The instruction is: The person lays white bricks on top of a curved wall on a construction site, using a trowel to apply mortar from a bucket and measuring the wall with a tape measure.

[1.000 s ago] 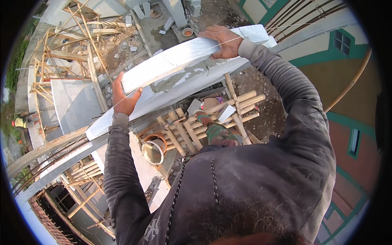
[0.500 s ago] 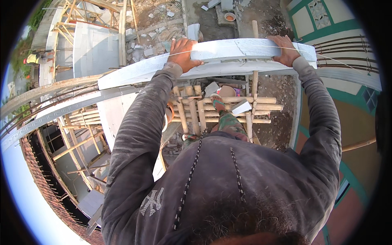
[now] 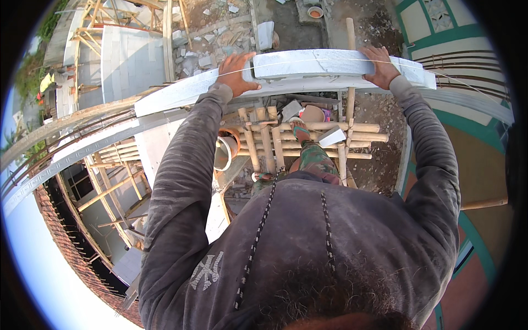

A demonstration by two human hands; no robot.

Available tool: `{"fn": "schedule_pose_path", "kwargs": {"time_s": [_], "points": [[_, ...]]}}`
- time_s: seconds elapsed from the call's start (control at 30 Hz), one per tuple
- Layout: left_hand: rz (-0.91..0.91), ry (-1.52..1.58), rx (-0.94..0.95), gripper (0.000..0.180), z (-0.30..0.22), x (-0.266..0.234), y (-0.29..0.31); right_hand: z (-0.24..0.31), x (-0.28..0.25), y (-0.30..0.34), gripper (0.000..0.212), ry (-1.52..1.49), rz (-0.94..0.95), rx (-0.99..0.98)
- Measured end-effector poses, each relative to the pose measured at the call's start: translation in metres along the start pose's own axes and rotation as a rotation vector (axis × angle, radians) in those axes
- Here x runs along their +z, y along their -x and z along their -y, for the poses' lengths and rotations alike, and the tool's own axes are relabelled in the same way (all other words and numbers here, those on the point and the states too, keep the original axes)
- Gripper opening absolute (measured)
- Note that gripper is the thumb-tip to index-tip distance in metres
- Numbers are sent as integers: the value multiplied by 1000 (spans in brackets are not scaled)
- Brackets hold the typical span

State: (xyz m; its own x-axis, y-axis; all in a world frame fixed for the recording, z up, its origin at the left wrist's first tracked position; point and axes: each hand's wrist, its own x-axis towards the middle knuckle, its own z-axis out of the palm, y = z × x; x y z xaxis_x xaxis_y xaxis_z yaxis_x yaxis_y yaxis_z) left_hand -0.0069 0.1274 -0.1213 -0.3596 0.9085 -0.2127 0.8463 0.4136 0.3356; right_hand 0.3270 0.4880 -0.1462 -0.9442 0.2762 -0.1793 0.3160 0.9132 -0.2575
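Spanning the long pale block (image 3: 308,63) with my right hand (image 3: 379,69), I held it across its width, the thumb on the near side and the fingers over the far edge. My left hand (image 3: 235,75) lay spread wide beside the joint, over the end of the neighbouring block (image 3: 176,96); whether it gripped anything, I could not tell.

A second earlier, I had the block at both ends, with wet mortar showing beside it. Now it sat along the wall top, covering that mortar, a narrow dark gap at its left end. I judged that the lifting had given way to settling.

I counted two blocks along the top, one white string (image 3: 330,59) across them, two buckets below, one white-rimmed (image 3: 230,154) and one orange (image 3: 235,138), and one loose white offcut (image 3: 332,136) on the bamboo poles (image 3: 360,127).
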Motion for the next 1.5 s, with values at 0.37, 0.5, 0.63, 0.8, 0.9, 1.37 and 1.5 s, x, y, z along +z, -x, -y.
{"fn": "schedule_pose_path", "kwargs": {"time_s": [0.37, 0.5, 0.63, 0.8, 0.9, 1.37, 1.5], "points": [[-47, 45, 4, 86, 10, 12, 0, 7, 6, -6, 84, -3, 12, -5], [9, 110, -32, 84, 6, 7, -2, 13, -3, -4, 84, -6, 45, 18], [7, 101, -6, 82, 8, 5, -2, 9, 6, -3, 84, -9, -5, 6], [67, 77, -19, 81, 7, 3, -7, 12, 3, -6, 86, -34, 32, -1], [96, 42, -20, 82, 6, 3, -11, 9, 6, -6, 86, -7, 11, 5], [106, -130, 95, 107, -38, 7, -34, -94, -28, 85, 98, 203, -52, 426], [200, -121, 66, 107, -42, 16, -48, -110, -23, 103, 101, 176, -50, 490]]}}
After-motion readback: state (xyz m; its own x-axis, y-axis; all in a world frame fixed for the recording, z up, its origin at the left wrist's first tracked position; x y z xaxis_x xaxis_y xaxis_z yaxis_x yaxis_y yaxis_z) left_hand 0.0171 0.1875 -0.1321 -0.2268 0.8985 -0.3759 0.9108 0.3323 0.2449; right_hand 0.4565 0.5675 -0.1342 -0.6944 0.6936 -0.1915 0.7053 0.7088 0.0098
